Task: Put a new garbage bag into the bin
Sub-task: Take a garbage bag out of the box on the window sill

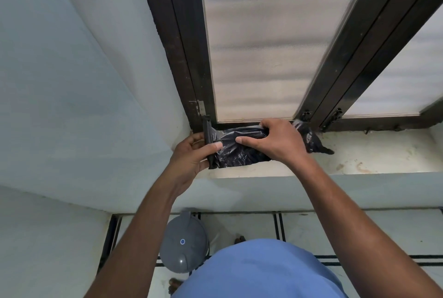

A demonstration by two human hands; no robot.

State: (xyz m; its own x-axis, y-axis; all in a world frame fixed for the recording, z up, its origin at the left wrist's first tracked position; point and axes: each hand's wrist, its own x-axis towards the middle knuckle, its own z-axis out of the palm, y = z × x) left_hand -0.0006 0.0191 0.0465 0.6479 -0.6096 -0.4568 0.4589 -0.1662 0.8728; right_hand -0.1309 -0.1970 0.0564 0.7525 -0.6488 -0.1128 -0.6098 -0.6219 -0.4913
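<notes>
A pack of black garbage bags in clear wrapping lies on the white window sill, against the dark window frame. My left hand grips its left end, thumb on top. From the right, my right hand closes over the top of the pack; its far end pokes out beyond my wrist. Down on the floor by the wall stands the grey bin, its domed lid closed.
The dark window frame with frosted panes rises right behind the sill. A pale wall closes in on the left. The tiled floor shows below, with my feet and blue shirt at the bottom.
</notes>
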